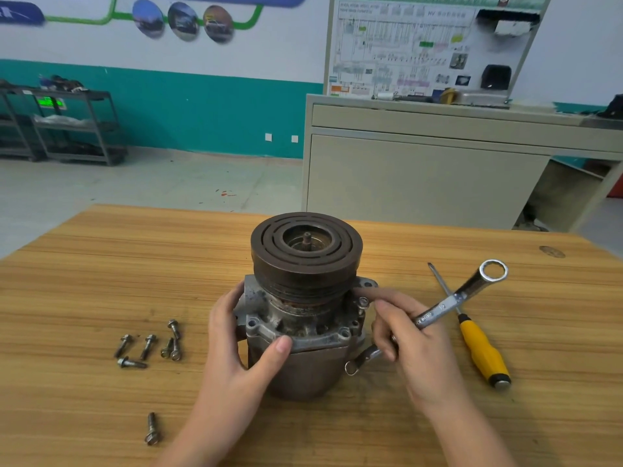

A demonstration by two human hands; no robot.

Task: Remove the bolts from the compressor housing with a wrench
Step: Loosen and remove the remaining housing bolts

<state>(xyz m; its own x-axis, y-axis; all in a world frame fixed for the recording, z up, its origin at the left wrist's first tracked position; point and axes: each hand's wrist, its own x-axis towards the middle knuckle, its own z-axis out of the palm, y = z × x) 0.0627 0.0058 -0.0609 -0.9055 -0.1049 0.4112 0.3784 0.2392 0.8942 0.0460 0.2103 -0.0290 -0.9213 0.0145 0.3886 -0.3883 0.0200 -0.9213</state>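
wooden table (pixel 84 271) | compressor (pixel 303 318) | maybe six loose bolts (pixel 148 347) | screwdriver (pixel 478 345)

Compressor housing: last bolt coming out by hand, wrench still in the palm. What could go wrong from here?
1. The right hand holds the wrench while its fingertips work the bolt on the housing; the tool could slip or knock the yellow-handled screwdriver.
2. The compressor stands upright under a heavy pulley, steadied only by the left hand; it may tip.
3. The loose bolts lie scattered on the table; one sits apart and could roll off.
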